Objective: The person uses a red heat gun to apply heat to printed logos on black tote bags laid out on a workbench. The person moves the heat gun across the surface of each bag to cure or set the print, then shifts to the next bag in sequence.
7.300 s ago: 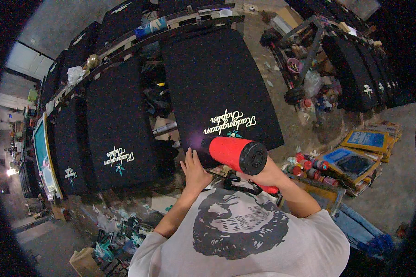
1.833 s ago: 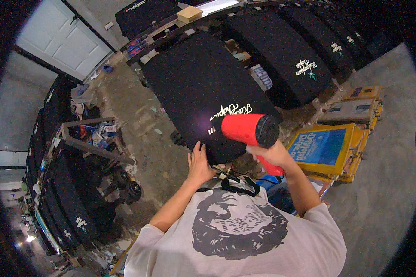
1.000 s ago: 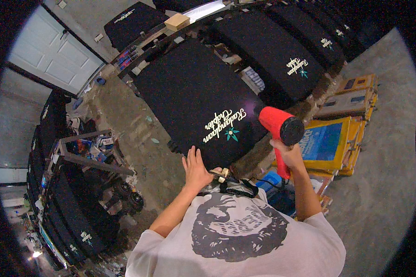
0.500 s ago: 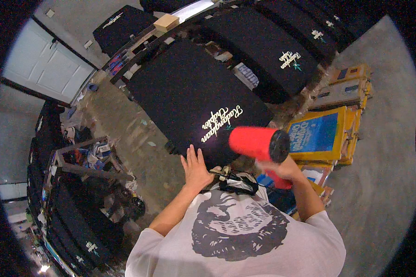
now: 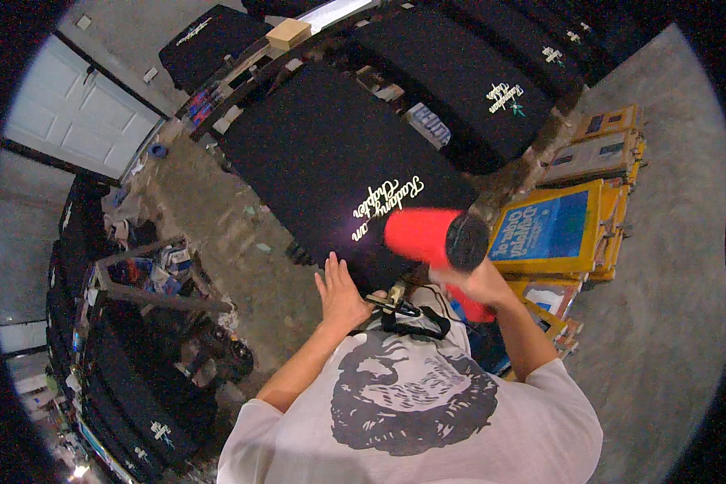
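Note:
My right hand [image 5: 480, 282] grips the handle of a red heat gun [image 5: 419, 234] with a black rear end. Its barrel points left, over the white lettering on a black shirt [image 5: 323, 145] spread flat on a board. The barrel covers part of that lettering. Along the shirt's near edge lies my left hand [image 5: 340, 294], fingers stretched out on the black cloth and holding nothing. Just right of that hand, a metal clamp-like piece [image 5: 394, 297] shows at the board's near end.
More black printed shirts [image 5: 452, 73] lie on boards to the far right. Stacked yellow-framed printing screens [image 5: 548, 230] lean at the right. A wooden frame [image 5: 165, 298] with scraps stands left. A small tan box [image 5: 289, 34] sits on the rail behind, and a white door [image 5: 81, 105] is far left.
The heat gun in my right hand has shifted left and slightly away from me, now covering part of the lettering. My left hand has stayed nearly in place.

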Tool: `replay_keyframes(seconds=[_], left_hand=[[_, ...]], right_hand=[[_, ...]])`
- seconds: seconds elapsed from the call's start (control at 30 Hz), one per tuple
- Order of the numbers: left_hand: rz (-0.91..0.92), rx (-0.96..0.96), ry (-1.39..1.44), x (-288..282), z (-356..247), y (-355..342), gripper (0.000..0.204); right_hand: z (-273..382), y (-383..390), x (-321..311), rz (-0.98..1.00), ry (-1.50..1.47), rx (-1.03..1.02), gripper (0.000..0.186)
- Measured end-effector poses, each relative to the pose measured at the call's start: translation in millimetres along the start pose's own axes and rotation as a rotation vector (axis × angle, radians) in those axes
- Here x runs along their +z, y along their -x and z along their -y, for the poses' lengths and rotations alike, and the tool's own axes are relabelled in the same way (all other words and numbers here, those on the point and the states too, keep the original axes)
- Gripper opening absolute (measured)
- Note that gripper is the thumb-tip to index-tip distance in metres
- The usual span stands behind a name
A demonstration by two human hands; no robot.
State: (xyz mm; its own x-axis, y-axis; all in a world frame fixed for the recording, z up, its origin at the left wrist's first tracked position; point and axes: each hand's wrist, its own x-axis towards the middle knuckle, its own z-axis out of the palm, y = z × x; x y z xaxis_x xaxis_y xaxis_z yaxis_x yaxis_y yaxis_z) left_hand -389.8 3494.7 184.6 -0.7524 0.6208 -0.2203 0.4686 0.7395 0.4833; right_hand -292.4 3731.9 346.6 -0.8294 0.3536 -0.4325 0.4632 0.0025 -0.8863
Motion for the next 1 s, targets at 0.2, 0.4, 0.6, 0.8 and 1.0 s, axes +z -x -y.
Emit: replay_keyframes(seconds=[0.2, 0.4, 0.6, 0.8, 1.0], left_hand=[[0.006, -0.063, 0.034, 5.2, -4.1, 6.1, 0.118], [-0.074, -0.152, -0.017, 16.3, -12.2, 5.1, 0.117], [-0.071, -0.177, 0.001, 21.9, -40.7, 7.8, 0.122], [-0.024, -0.152, 0.027, 26.3, -73.7, 9.1, 0.123], [-0.147, -0.17, 0.064, 22.0, -77.1, -7.9, 0.121]], right_hand=[[-15.9, -16.7, -6.2, 0.143, -0.018, -0.075, 0.034], [-22.5, -23.3, -30.7, 0.16, 0.076, 0.1, 0.041], [-21.5, -19.8, -51.7, 0.148, 0.039, -0.24, 0.029], [-39.5, -29.9, -111.9, -0.069, 0.006, 0.015, 0.028], [-20.6, -12.5, -142.6, 0.076, 0.05, 0.077, 0.031]])
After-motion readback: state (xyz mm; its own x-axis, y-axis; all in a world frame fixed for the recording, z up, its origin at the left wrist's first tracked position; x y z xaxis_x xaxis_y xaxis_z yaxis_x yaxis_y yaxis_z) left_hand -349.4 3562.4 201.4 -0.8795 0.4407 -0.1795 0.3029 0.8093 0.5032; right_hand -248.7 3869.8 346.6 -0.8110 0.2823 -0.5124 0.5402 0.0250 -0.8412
